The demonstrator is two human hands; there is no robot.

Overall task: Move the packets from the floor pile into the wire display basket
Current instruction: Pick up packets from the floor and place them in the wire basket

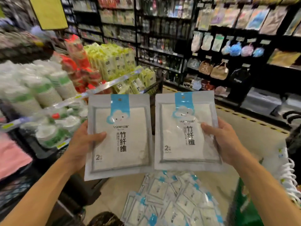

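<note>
Left hand (81,141): grips the left packet (118,136) by its left edge — thumb lies across the front, the other fingers are hidden behind it.
Right hand (223,141): grips the right packet (185,129) by its right edge in the same way, thumb on the front.
Held packets: both upright and facing the camera, side by side at chest height, inner edges almost touching; each is white with a blue strip at the top, a cloud face and black printed characters.
Floor pile (172,198): many more of the same packets lie jumbled and overlapping on the tan floor, directly below the two held ones.
Wire display basket (154,88): black mesh, beyond the held packets at the end of the left-hand display — yellow-green packets (114,62) are stacked in it.
Left side: stacks of paper cups (40,85) and red wrapped goods (78,62), all blurred.
Right side: dark shelves (211,51) with hanging bags and bath sponges.
</note>
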